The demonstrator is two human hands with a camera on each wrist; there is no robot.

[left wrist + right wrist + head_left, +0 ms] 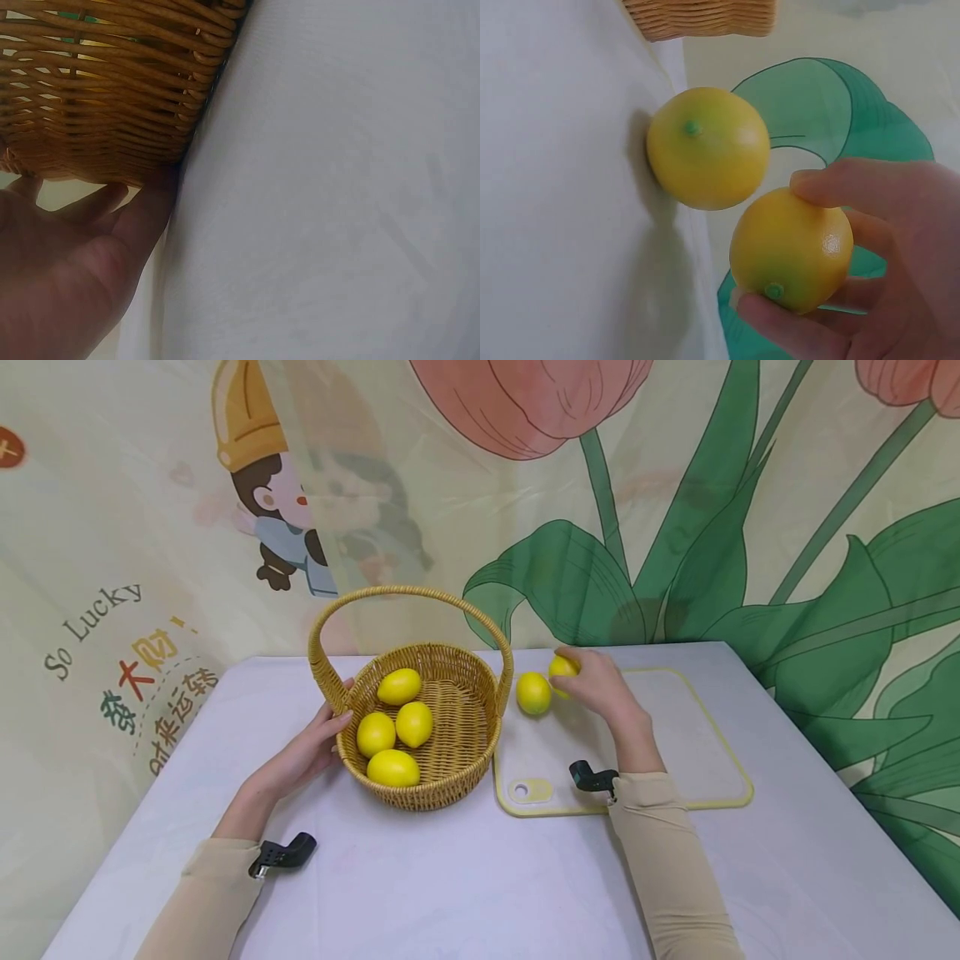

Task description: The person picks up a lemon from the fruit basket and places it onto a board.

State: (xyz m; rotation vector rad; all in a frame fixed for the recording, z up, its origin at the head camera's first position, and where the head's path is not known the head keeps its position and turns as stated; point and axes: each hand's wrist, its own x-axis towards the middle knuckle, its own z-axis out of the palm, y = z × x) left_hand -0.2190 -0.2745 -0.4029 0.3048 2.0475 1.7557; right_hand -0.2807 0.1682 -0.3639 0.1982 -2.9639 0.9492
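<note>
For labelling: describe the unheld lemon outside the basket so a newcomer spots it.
Find the handled wicker basket, then the pale, yellow-edged cutting board to its right. By the board's far left corner sits the lemon. Unlike its neighbour, held in the right hand, it is untouched.

The basket (457, 727) is showing a golden-brown weave. The lemons (709, 161) are showing bright yellow, two of them wearing green stem ends. The board (705, 760) is showing whitish with a yellow border. The tablecloth (435, 885) is looking pale white, the sleeves (675, 868) plain beige. The backdrop (112, 485) is displaying coral-pink tulips (540, 393) and green leaves (592, 585) on cream.
</note>
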